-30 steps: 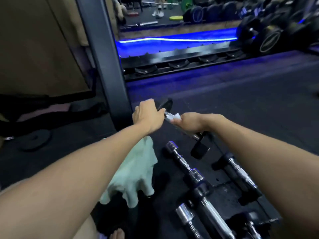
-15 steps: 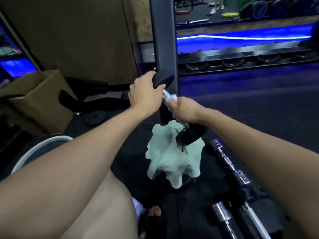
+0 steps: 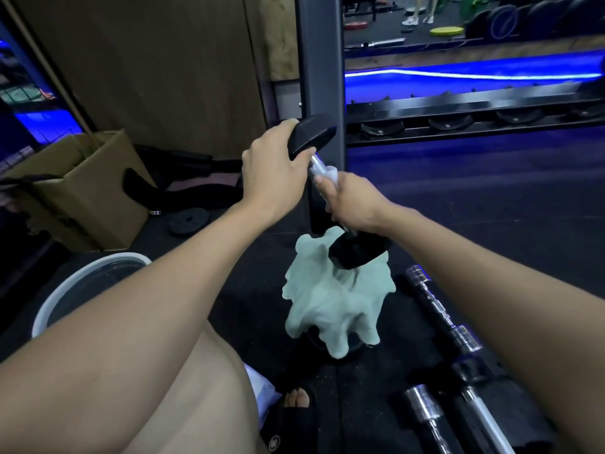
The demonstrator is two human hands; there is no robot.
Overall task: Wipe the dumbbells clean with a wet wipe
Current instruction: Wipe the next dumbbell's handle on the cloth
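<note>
Left hand (image 3: 273, 173) grips the dumbbell (image 3: 312, 136) head; right hand (image 3: 352, 199) pinches the wipe (image 3: 330, 175) round the handle. Twist while sliding, covering all knurling.

A gym — dumbbell rack (image 3: 474, 121), weight plates (image 3: 446, 30), rubber floor (image 3: 491, 198).

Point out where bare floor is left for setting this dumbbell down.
Bare mat lies right of the dumbbell, between the rack rail and the loose chrome bars. Crowded: pale cloth underneath, basin and cardboard box to the left.
</note>
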